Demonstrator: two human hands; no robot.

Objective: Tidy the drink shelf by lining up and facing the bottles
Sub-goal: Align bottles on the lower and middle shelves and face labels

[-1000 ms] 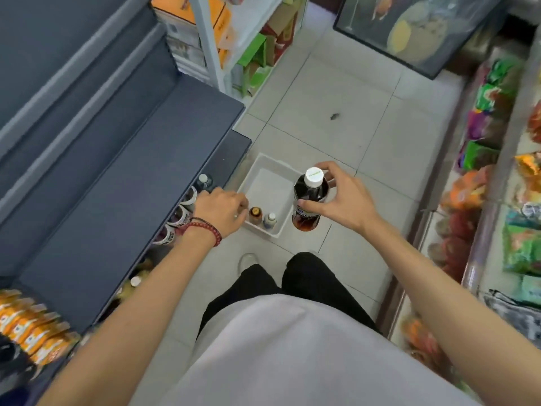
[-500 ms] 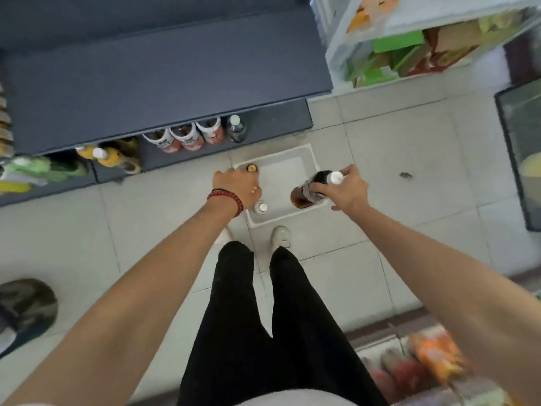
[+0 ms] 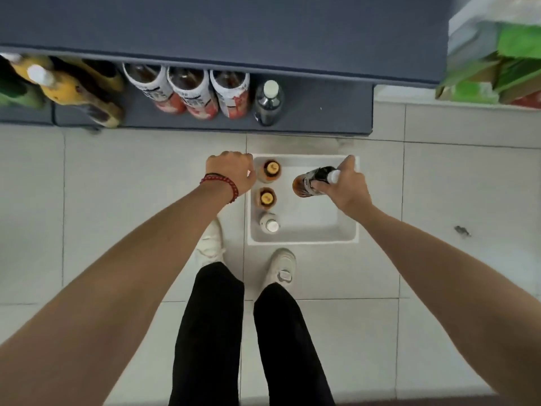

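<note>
Clearly the job is only partly done. On the bottom shelf (image 3: 322, 112), at 12 o'clock from the person's shoes, three red-and-white bottles (image 3: 191, 92) stand shoulder to shoulder. A black-bodied bottle (image 3: 268, 102) stands just beside them at their 3 o'clock. That run looks lined up along the front edge, though from above the facing of the labels cannot be judged. At 9 o'clock of the run the yellow bottles (image 3: 67, 86) lean across one another, so that stretch looks untidied. At 3 o'clock of the black-bodied bottle the shelf shows bare board, seemingly room for more stock.

The white bin (image 3: 304, 238) sits on the floor between shelf and shoes. Along its 9 o'clock wall three small bottles stand upright in a column: two orange-capped bottles (image 3: 270, 170) and, at their 6 o'clock, a white-capped bottle (image 3: 270, 224).

The right hand (image 3: 348, 189) clasps the dark bottle (image 3: 310, 184) at its capped end, fingers wrapped round it. The bottle is tipped almost level over the bin's 1 o'clock corner, with its base pointing to 9 o'clock. The left hand (image 3: 231, 174) is curled at the bin's 10 o'clock rim, just beside the farther orange-capped bottle. Whether it grasps the rim, the bottle or nothing cannot be told.

By this reckoning one bottle is in hand and three in the bin wait for a place on the shelf.
</note>
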